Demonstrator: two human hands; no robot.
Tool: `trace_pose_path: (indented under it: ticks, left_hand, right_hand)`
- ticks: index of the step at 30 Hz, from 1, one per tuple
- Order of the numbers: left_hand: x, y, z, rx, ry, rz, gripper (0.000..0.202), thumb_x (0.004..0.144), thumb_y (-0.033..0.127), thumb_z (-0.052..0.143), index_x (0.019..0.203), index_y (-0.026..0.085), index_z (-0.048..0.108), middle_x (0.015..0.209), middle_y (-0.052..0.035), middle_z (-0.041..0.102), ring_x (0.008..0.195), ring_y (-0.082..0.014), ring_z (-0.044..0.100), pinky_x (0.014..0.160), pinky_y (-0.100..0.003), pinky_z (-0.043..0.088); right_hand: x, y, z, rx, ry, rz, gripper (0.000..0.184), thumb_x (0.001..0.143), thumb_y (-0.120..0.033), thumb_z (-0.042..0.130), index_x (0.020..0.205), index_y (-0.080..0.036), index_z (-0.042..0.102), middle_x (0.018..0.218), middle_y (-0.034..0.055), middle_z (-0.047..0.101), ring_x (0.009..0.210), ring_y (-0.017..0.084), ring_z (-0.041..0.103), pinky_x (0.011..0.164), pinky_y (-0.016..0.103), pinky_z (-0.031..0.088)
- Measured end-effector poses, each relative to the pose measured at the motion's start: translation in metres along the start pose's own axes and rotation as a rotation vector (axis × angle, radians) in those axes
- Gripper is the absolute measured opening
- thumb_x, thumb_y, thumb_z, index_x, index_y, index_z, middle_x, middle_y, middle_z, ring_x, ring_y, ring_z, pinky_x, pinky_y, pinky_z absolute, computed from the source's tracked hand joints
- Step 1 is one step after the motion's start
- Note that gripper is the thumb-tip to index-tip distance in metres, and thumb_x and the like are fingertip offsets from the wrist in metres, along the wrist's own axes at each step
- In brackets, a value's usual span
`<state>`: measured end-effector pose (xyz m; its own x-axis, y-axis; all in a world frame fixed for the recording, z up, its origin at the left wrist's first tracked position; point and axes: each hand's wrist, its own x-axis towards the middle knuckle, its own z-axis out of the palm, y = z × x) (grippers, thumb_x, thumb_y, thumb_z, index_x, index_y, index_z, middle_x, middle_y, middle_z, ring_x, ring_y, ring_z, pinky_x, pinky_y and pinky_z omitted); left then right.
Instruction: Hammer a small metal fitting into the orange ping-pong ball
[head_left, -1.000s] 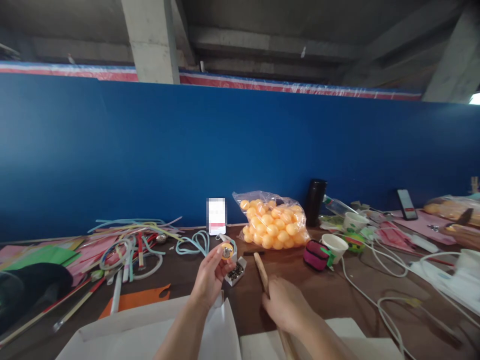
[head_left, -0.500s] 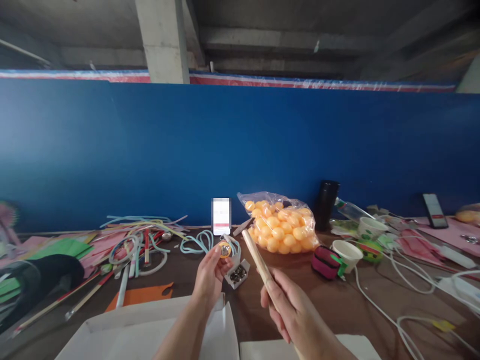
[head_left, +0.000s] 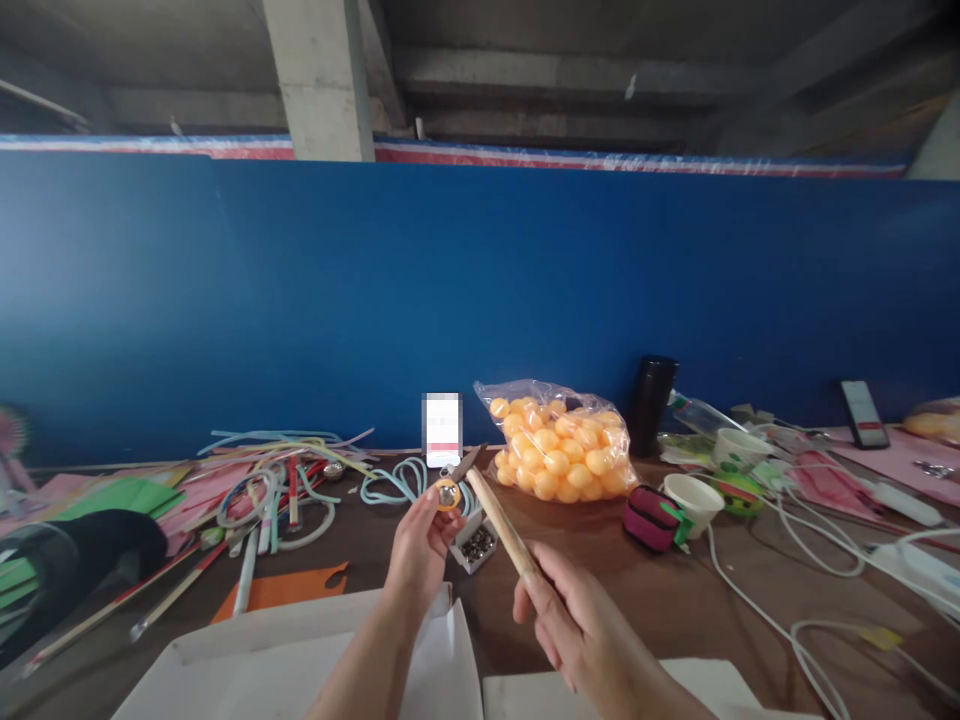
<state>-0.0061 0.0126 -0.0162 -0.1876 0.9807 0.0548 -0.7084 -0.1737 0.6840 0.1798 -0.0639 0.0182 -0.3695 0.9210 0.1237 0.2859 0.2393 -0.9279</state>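
Between the thumb and fingers of my left hand (head_left: 420, 545) is an orange ball (head_left: 448, 494) with a shiny round metal piece on the side facing me. My right hand (head_left: 559, 605) is wrapped around the wooden handle of a hammer (head_left: 504, 525). Its dark metal head lies at the far end of the handle, tilted up, close to the ball; whether they touch I cannot tell. Just below and right of the ball stands a small open box (head_left: 474, 545) of little shiny metal pieces, partly behind my left fingers.
Behind the hammer lies a clear bag (head_left: 562, 450) of orange balls. A phone (head_left: 442, 430) stands at the back. Tubes and coloured sheets (head_left: 135, 498) crowd the left. A purple pouch (head_left: 649, 518), paper cup (head_left: 694, 503), black bottle (head_left: 653, 405) and white cables are right. White cardboard (head_left: 315, 655) is in front.
My right hand has swung the hammer left and forward, bringing its dark head into sight near the ball. My left hand keeps the ball in nearly the same place.
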Motion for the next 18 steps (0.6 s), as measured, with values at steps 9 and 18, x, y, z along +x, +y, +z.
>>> trace_pose_path:
  ticks: [9, 18]
  left_hand:
    - [-0.0015, 0.0023, 0.0011, -0.005, -0.037, -0.012, 0.025, 0.076, 0.031, 0.071, 0.090, 0.011, 0.068, 0.076, -0.0038, 0.063, 0.063, -0.0097, 0.058, 0.061, -0.022, 0.053]
    - [-0.0005, 0.0027, 0.0006, -0.034, -0.022, -0.026, 0.029, 0.074, 0.029, 0.073, 0.097, 0.012, 0.068, 0.078, -0.0043, 0.064, 0.061, -0.0097, 0.058, 0.061, -0.023, 0.054]
  right_hand:
    - [-0.0011, -0.0042, -0.0039, 0.050, 0.017, 0.024, 0.037, 0.096, -0.050, 0.035, 0.081, -0.020, 0.050, 0.057, -0.0049, 0.049, 0.037, 0.006, 0.038, 0.034, 0.017, 0.027]
    - [-0.0012, -0.0080, -0.0075, 0.063, -0.005, 0.046, 0.037, 0.094, -0.051, 0.038, 0.083, -0.019, 0.052, 0.062, -0.0034, 0.054, 0.035, 0.004, 0.037, 0.032, 0.016, 0.026]
